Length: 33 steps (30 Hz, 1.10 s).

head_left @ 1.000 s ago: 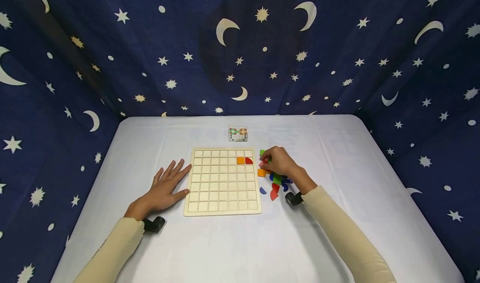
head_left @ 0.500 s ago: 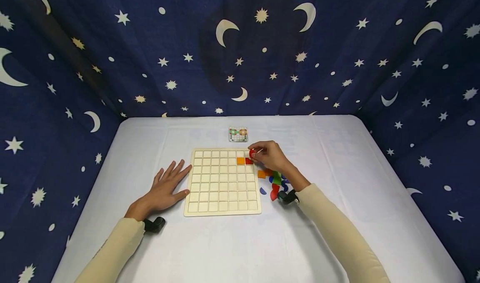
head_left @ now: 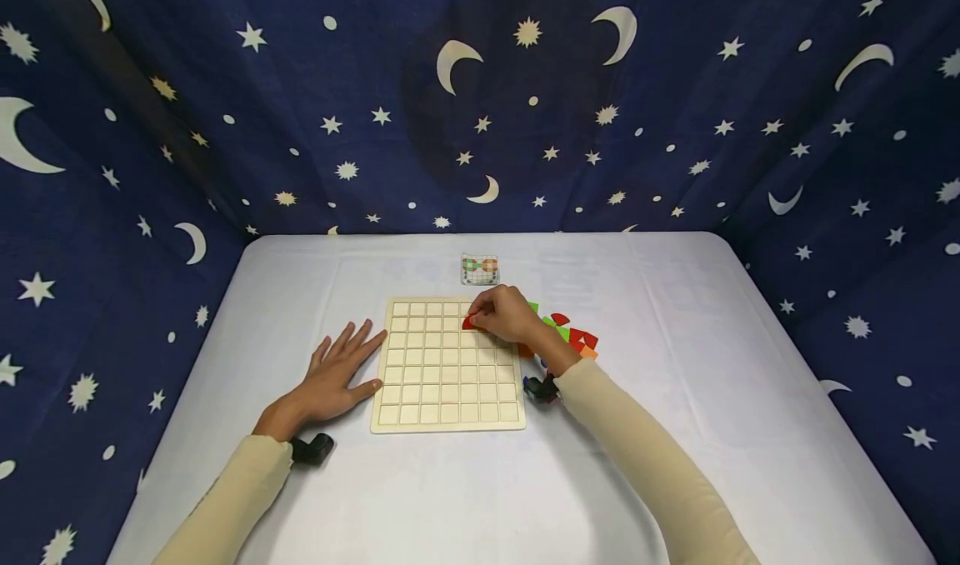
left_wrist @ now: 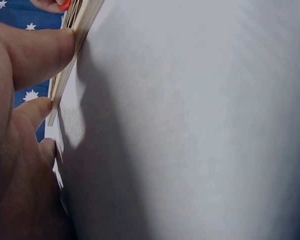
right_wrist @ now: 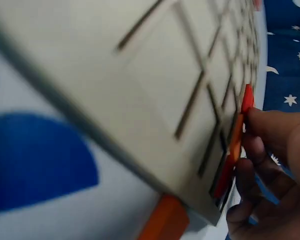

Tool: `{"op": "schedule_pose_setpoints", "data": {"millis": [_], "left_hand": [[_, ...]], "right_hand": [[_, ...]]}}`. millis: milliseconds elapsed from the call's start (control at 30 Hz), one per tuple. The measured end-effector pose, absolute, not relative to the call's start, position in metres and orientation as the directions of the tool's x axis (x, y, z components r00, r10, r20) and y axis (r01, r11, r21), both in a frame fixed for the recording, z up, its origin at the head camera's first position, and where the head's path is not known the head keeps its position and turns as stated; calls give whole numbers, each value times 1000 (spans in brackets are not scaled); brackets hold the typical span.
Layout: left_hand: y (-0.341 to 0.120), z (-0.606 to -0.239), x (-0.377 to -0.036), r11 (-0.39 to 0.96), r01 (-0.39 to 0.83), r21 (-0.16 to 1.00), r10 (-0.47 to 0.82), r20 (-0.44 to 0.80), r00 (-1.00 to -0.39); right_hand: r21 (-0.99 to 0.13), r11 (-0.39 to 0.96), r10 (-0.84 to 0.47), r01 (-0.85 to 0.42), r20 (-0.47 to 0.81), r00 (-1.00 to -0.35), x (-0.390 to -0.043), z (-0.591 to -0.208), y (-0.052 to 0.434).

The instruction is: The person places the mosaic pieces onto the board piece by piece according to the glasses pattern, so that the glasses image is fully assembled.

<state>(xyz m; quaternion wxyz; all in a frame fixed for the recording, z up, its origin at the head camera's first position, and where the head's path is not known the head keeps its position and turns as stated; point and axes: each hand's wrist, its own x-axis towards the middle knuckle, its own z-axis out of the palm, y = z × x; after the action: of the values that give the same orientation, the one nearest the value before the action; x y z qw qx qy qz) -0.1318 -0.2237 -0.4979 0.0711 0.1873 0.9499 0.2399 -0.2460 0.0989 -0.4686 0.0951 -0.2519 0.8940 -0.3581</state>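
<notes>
Our right hand pinches a red tile near the gridded wooden board's far edge; we cannot tell if it is seated. Beside it, an orange tile and a second red tile lie placed. We judge the filling barely begun: most cells are bare, with loose tiles on the bench. Our left hand touches the left edge, fingers straight.

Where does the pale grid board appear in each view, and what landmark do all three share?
Head: grid board, just below centre.
Left wrist: grid board, a thin edge-on strip slanting through the upper left.
Right wrist: grid board, large across the upper left and middle, receding toward the upper right.
Shared landmark: the blue cloth printed with stars.
</notes>
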Motion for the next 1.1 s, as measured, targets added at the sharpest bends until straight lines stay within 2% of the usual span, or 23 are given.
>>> {"op": "schedule_pose_setpoints", "data": {"millis": [200, 400, 667, 867, 1100], "left_hand": [[-224, -501, -129, 798, 340, 498, 393, 0, -920], [-226, -507, -131, 793, 350, 498, 395, 18, -919], [-223, -501, -128, 796, 334, 504, 388, -2, -922], [-222, -500, -127, 809, 317, 495, 383, -35, -923], [-222, -501, -128, 811, 320, 489, 384, -33, -923]], "right_hand": [[-464, 723, -557, -512, 47, -829, -247, -473, 94], [-342, 748, -599, -569, 21, -801, -247, -467, 94], [-303, 703, -665, -643, 42, -746, -244, -466, 94], [-370, 674, -672, -639, 50, -739, -242, -468, 101], [-412, 676, -629, -611, 109, -769, -233, -469, 130]]}}
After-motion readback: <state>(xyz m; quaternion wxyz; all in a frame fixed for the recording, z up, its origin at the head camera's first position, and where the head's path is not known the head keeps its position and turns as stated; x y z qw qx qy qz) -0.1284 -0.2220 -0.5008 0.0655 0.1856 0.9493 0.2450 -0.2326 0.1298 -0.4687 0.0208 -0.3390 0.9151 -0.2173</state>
